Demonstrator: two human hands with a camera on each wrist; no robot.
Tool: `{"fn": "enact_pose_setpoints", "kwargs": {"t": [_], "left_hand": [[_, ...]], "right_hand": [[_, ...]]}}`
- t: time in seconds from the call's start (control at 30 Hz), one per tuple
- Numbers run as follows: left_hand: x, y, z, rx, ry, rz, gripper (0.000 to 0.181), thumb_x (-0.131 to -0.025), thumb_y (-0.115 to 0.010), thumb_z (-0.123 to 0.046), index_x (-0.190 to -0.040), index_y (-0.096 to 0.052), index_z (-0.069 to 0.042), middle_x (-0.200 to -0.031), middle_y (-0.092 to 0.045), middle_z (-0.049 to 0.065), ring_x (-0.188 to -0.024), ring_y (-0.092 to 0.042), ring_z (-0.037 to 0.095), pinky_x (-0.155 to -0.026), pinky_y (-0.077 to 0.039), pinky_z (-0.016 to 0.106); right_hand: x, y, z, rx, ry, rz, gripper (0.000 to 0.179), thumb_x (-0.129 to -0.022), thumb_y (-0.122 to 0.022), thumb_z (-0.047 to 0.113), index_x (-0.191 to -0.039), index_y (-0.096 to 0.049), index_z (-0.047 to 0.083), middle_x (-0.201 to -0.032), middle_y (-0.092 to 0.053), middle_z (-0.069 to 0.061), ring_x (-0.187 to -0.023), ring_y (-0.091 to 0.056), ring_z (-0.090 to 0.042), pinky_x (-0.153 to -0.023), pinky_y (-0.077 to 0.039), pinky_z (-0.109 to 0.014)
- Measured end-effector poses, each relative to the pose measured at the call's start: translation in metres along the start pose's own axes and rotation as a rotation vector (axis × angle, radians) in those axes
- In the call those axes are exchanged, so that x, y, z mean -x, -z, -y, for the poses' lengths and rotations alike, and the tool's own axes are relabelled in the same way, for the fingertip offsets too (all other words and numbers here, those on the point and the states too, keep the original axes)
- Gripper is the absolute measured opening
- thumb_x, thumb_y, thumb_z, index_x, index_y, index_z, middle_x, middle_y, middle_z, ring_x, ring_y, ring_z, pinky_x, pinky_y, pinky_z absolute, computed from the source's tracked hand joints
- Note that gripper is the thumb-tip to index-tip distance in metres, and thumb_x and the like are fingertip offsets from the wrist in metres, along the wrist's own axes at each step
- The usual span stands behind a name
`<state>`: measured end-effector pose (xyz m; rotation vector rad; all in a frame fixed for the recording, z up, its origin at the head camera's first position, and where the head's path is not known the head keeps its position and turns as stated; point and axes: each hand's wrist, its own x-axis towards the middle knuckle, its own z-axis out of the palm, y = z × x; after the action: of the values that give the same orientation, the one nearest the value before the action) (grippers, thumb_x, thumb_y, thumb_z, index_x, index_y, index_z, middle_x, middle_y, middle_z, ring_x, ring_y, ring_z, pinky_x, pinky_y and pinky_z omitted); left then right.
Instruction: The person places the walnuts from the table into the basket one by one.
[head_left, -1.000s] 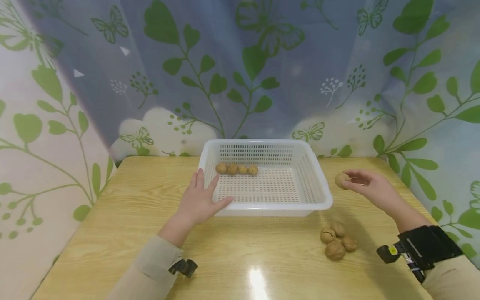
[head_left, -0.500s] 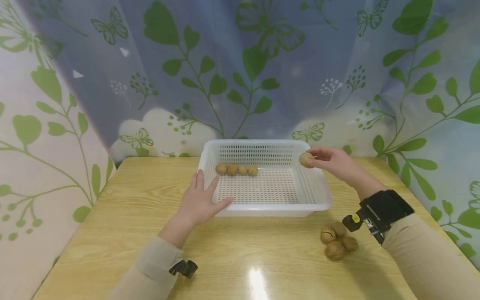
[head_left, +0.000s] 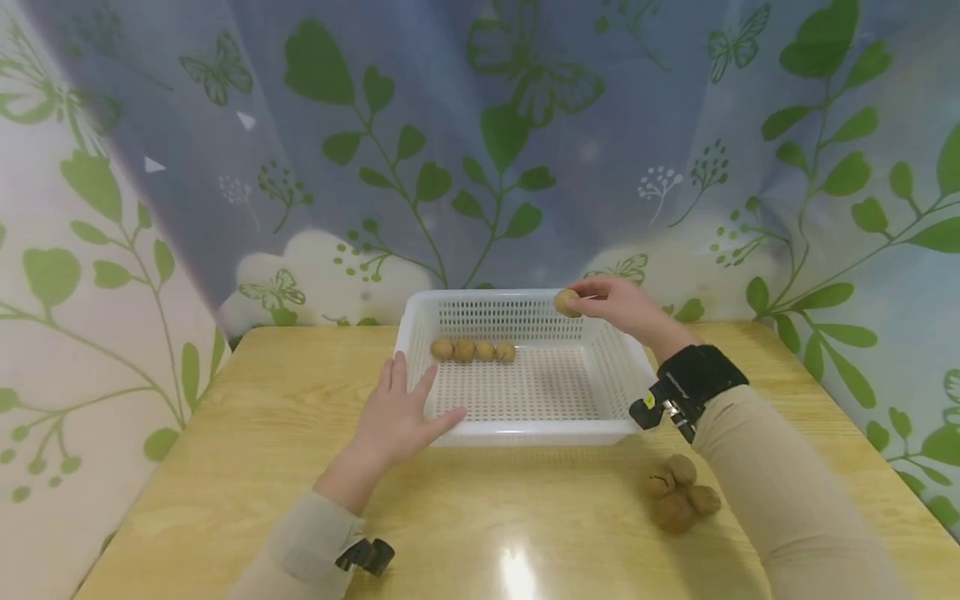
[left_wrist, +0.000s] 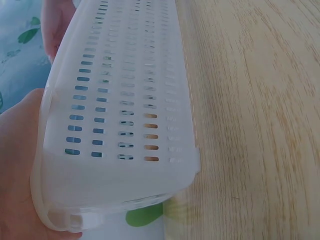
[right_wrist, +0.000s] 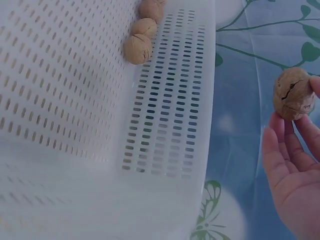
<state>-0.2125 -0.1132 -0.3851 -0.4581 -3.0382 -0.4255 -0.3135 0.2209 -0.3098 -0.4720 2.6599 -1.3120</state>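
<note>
My right hand (head_left: 622,308) pinches a walnut (head_left: 567,302) between thumb and fingertips, above the back right part of the white plastic basket (head_left: 517,433). In the right wrist view this walnut (right_wrist: 294,94) shows a dark crack in its shell. Fingers spread, my left hand (head_left: 396,412) rests on the basket's left rim near its front corner. Inside, several walnuts (head_left: 465,350) lie in a row along the back wall, starting from the left. The left wrist view shows the basket's slotted outer wall (left_wrist: 125,100) with the left hand (left_wrist: 17,165) at its rim.
Several more walnuts (head_left: 678,500) sit bunched on the wooden table (head_left: 225,483), to the right of the basket's front corner and close to the right forearm. Behind the table hangs a blue cloth (head_left: 420,167) printed with leaves and butterflies.
My right hand has carried its walnut leftward, from beside the basket's right rim to over its back part. The left hand keeps its place on the rim. The view has tipped slightly upward.
</note>
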Motion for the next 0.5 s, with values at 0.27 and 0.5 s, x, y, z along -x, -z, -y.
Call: {"fn": "enact_pose_setpoints", "kwargs": {"t": [0.27, 0.5], "left_hand": [[0.001, -0.001, 0.001, 0.017, 0.007, -0.017, 0.089, -0.083, -0.037, -0.074, -0.146, -0.032, -0.011, -0.149, -0.003, 0.033, -0.136, -0.006, 0.047, -0.104, -0.023, 0.057], [0.002, 0.001, -0.001, 0.016, 0.02, -0.008, 0.088, -0.084, -0.039, -0.072, -0.146, -0.032, -0.01, -0.149, -0.003, 0.032, -0.137, -0.003, 0.045, -0.104, -0.024, 0.057]], "right_hand": [[-0.027, -0.012, -0.009, -0.005, -0.014, 0.014, 0.047, -0.092, -0.059, 0.03, -0.13, -0.052, 0.003, -0.13, -0.05, -0.017, -0.119, -0.046, -0.034, -0.097, -0.037, -0.049], [-0.046, -0.028, -0.023, 0.058, -0.053, 0.066, 0.048, -0.094, -0.058, 0.025, -0.134, -0.047, 0.001, -0.135, -0.046, -0.02, -0.123, -0.042, -0.036, -0.095, -0.04, -0.048]]}}
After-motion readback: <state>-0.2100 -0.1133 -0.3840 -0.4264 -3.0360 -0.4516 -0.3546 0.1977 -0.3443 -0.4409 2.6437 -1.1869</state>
